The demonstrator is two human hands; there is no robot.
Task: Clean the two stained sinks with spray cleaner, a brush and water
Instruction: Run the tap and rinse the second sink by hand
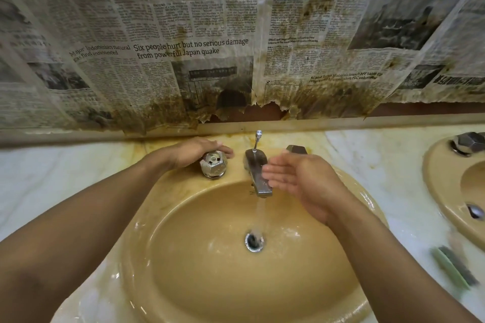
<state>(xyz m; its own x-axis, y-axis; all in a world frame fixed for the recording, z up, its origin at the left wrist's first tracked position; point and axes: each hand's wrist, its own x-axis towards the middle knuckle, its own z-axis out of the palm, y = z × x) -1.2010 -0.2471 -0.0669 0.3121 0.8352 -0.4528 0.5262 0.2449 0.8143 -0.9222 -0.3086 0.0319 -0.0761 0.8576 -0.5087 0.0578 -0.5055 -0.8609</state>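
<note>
Sink (199, 270), first of two: tan basin in the middle of the view, set into the counter (52, 178). Its inner wall looks wet and mostly even in colour. No foam or spray film can be made out. Yellow-brown staining remains on the rim and on the counter behind the taps.

Water (259, 214): running from the spout (258, 176) in a thin stream down to the open drain (254, 241).

Left hand (194, 151): fingers curled over the left tap handle (213, 165), gripping it.

Right hand (296, 178): empty, fingers straight and relaxed, palm turned toward the spout, just beside it. Whether the fingertips touch the metal cannot be told.

Right tap handle (296, 149): partly hidden behind the right hand.

Brush (454, 267): green, blurred, lying on the counter between the two basins, unheld.

Second sink (435, 186): only its left edge shows at the right border, with one tap handle (468, 143). Its state cannot be judged.

Spray cleaner: not in view.

Newspaper (183, 34): sheets cover the wall behind, their lower edge torn and browned.

Progress, as a judgement: the water stage on the first sink, either wetting or rinsing. The rim stains suggest scrubbing is left here, and the second sink probably awaits the full treatment.
</note>
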